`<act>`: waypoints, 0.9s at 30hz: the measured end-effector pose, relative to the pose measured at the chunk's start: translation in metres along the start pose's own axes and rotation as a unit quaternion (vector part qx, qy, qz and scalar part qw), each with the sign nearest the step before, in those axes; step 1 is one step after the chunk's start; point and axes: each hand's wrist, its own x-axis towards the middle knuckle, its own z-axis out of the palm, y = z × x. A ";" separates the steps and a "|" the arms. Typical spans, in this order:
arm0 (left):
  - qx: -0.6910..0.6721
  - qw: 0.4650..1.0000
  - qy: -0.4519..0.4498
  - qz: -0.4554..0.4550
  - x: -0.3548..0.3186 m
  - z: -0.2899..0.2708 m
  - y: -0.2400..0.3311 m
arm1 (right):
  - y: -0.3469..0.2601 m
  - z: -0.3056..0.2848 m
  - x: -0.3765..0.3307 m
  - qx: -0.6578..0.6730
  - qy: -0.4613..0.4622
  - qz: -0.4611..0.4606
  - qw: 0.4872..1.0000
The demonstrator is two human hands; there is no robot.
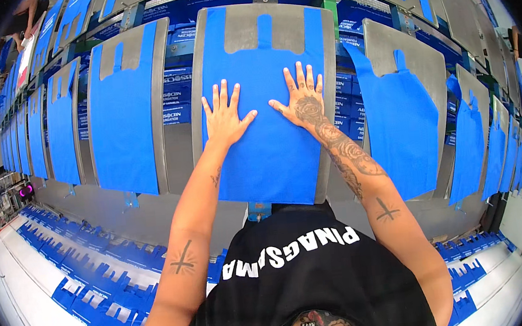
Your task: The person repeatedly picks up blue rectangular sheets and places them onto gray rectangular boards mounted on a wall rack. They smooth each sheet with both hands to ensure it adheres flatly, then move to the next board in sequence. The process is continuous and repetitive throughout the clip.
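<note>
- While both arms stretch forward, the left hand (224,117) lies flat, fingers spread wide, holding nothing.
- Just beside it, the right hand (303,101) presses flat too, fingers fanned, empty.
- Under both palms sits a blue vest-shaped fabric bag (271,156), pulled over a grey metal pallet board (327,62).
- Further left and right of the hands, more blue bags (121,113) hang on neighbouring boards.
</note>
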 end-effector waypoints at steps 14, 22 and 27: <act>0.007 0.986 -0.025 -0.164 -0.307 0.004 -0.005 | -0.029 0.000 -0.270 0.045 -0.116 -0.207 0.970; -0.067 0.965 0.228 -0.108 -0.314 -0.021 0.092 | 0.060 -0.049 -0.355 0.046 -0.109 -0.144 0.982; -0.233 0.942 0.100 0.222 -0.252 -0.011 0.234 | 0.148 -0.092 -0.374 0.165 0.077 0.020 0.983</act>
